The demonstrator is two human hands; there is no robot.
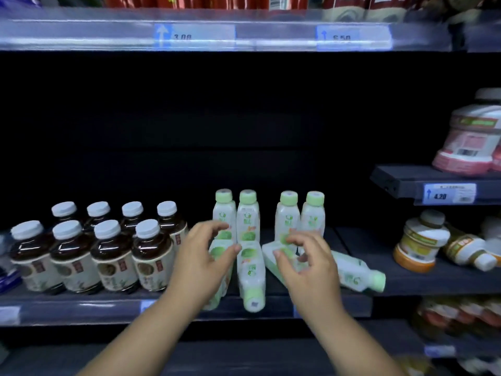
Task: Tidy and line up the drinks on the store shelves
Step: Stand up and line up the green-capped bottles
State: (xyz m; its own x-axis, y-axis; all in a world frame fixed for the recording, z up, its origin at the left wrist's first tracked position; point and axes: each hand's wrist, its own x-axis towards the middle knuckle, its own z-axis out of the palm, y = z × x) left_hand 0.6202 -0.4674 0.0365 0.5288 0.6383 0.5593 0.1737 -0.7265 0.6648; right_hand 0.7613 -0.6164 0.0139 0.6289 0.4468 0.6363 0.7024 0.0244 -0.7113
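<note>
Several white bottles with green caps stand upright [248, 215] at the back of the dark shelf [352, 302]. In front of them several more lie toppled: one with its cap toward me [252, 278], one tipped to the right [357, 272], one under each hand. My left hand [200, 261] hovers with spread, curved fingers over a fallen bottle at the left. My right hand [306, 264] reaches with curved fingers over a tilted bottle [273, 253]. Neither hand plainly holds anything.
Two neat rows of dark tea bottles with white caps [108, 251] stand at the left. On the right shelves are orange-labelled bottles [417, 242], some fallen, and pink-labelled ones [471, 137] above. Price-tag rails [195, 36] run along the shelf fronts.
</note>
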